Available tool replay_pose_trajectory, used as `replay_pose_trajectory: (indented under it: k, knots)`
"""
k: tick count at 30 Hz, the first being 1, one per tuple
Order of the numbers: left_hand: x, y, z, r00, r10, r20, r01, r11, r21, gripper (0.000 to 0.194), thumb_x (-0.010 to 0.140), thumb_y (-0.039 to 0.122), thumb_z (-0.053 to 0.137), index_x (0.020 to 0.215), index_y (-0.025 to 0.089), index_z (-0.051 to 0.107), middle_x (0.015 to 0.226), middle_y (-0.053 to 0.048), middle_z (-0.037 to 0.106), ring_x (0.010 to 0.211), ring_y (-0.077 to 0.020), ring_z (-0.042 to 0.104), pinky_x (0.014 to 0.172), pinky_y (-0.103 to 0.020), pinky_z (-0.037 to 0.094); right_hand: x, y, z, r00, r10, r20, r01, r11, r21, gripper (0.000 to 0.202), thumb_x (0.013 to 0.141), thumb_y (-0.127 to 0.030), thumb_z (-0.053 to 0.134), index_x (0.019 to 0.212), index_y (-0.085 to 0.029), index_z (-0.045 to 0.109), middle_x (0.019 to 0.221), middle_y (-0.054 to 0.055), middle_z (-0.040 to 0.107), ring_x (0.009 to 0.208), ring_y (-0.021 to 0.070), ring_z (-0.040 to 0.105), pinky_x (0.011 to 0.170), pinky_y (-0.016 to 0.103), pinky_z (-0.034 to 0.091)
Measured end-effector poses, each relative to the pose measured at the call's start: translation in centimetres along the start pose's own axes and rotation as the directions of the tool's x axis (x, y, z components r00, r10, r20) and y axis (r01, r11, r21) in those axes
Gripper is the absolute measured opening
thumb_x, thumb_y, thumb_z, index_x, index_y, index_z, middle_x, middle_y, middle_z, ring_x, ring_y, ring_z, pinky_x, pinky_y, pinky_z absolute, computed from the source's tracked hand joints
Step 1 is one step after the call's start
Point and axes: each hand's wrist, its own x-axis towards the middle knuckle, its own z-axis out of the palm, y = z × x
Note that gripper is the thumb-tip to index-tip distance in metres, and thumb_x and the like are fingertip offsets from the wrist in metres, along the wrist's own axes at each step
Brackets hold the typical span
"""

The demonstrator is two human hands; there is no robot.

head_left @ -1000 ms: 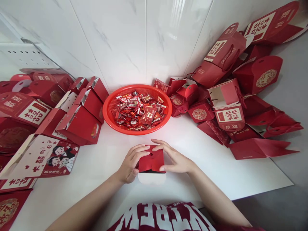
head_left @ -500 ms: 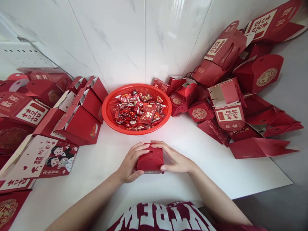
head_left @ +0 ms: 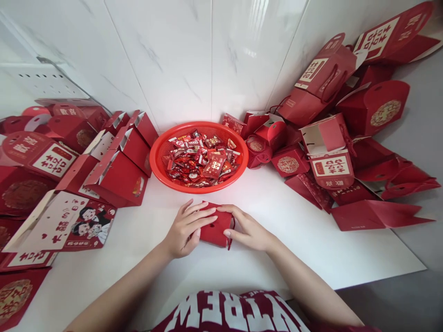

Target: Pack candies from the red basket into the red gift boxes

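Between my hands, on the white table, is a small red paper gift box (head_left: 215, 234), its top flaps folded down. A short red cord hangs at its right side. My left hand (head_left: 185, 228) grips the left side of the box, with fingers stretched across the top and the thumb low at its near left. From the right, my right hand (head_left: 247, 228) holds it with the fingertips on the far edge and the thumb on the near right side. Just beyond the box stands a red plastic basket (head_left: 157, 159) of wrapped candies (head_left: 197, 159).
Several red gift boxes (head_left: 117, 177) stand on the left, one with a cartoon couple (head_left: 90, 223). More boxes and bags (head_left: 332, 168) are piled on the right. Behind the white table (head_left: 294, 258) rises a tiled wall (head_left: 187, 60). A power strip (head_left: 48, 80) lies at far left.
The box has turned and tipped in my hands, so its cord now shows on the right. My left fingers have slid further across its top. The view has shifted slightly.
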Motion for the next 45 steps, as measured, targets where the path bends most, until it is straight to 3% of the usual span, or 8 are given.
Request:
replay_pose_trajectory:
  k: [7,13,19,24,29,34,39,45]
  knots:
    - [0.9,5.8,-2.5,0.959,-0.283,0.014,0.259,0.895,0.362,0.03,0.096,0.022,0.048,0.122,0.019,0.063,0.128,-0.007,0.067,0.119,-0.0233,0.062,0.12,-0.052,0.022,-0.5,-1.6,3.0,0.999,-0.004,0.047,0.022,0.912,-0.41,0.066,0.099,-0.04,0.053,0.153,-0.018,0.023,0.141,0.018,0.054,0.115,0.0308,0.064,0.093,0.045,0.054]
    - [-1.2,8.4,-2.2,0.825,-0.549,0.134,0.439,0.772,0.46,0.079,0.095,0.057,0.044,0.157,0.016,0.018,0.159,-0.016,0.031,0.146,-0.0324,0.032,0.116,-0.06,0.026,-1.5,-2.0,3.5,0.978,-0.11,0.177,0.17,0.912,-0.373,0.056,0.102,-0.032,0.045,0.153,-0.021,0.025,0.118,0.012,0.07,0.091,0.0246,0.072,0.079,0.037,0.056]
    - [-1.5,9.2,-3.0,0.661,-0.749,0.049,0.62,0.582,0.526,0.075,0.087,0.067,0.05,0.152,0.034,0.035,0.163,-0.017,0.018,0.148,-0.0451,0.019,0.109,-0.074,0.021,-2.1,-2.4,4.6,0.949,-0.161,0.272,0.24,0.928,-0.286,0.058,0.099,-0.03,0.051,0.151,-0.018,0.029,0.103,0.01,0.073,0.085,0.024,0.071,0.076,0.036,0.055]
    - [-2.0,9.3,-3.5,0.58,-0.814,-0.019,0.686,0.476,0.55,0.061,0.09,0.035,0.056,0.149,0.037,0.039,0.162,-0.022,0.019,0.145,-0.0507,0.021,0.101,-0.076,0.029,-1.8,-1.4,4.2,0.951,-0.195,0.24,0.279,0.878,-0.389,0.041,0.102,-0.028,0.046,0.141,-0.018,0.044,0.113,0.012,0.071,0.093,0.0257,0.07,0.079,0.04,0.055]
    - [-4.2,7.6,-4.8,0.478,-0.847,-0.233,0.789,0.298,0.537,0.058,0.097,0.04,0.041,0.153,0.023,0.034,0.155,-0.029,0.031,0.143,-0.0494,0.029,0.096,-0.085,0.019,-1.8,-0.4,3.3,0.961,-0.192,0.198,0.261,0.863,-0.432,0.029,0.103,-0.026,0.043,0.128,-0.018,0.056,0.113,0.011,0.072,0.096,0.0259,0.071,0.081,0.041,0.056]
    - [-6.3,6.4,-7.4,0.346,-0.876,-0.335,0.878,0.177,0.444,0.065,0.098,0.045,0.036,0.152,0.008,0.03,0.15,-0.027,0.041,0.144,-0.0392,0.033,0.11,-0.071,0.024,-1.8,-0.3,3.5,0.963,-0.176,0.202,0.248,0.873,-0.421,0.03,0.102,-0.025,0.044,0.128,-0.018,0.057,0.116,0.01,0.072,0.099,0.0253,0.07,0.082,0.04,0.055]
    - [-9.1,6.6,-8.5,0.318,-0.901,-0.295,0.876,0.16,0.456,0.068,0.09,0.059,0.048,0.151,0.03,0.039,0.165,-0.014,0.01,0.146,-0.0526,0.016,0.1,-0.074,0.033,-1.7,-0.6,3.8,0.956,-0.156,0.25,0.252,0.871,-0.421,0.029,0.101,-0.023,0.045,0.126,-0.018,0.058,0.113,0.009,0.072,0.1,0.0252,0.07,0.084,0.04,0.055]
    - [-10.7,5.9,-10.6,0.435,-0.873,-0.22,0.864,0.336,0.375,0.073,0.087,0.061,0.05,0.153,0.034,0.033,0.137,-0.014,0.046,0.127,-0.0361,0.053,0.102,-0.052,0.048,-1.5,-0.5,3.8,0.96,-0.138,0.245,0.235,0.873,-0.426,0.027,0.101,-0.023,0.047,0.122,-0.018,0.062,0.108,0.009,0.073,0.096,0.0245,0.07,0.084,0.039,0.054]
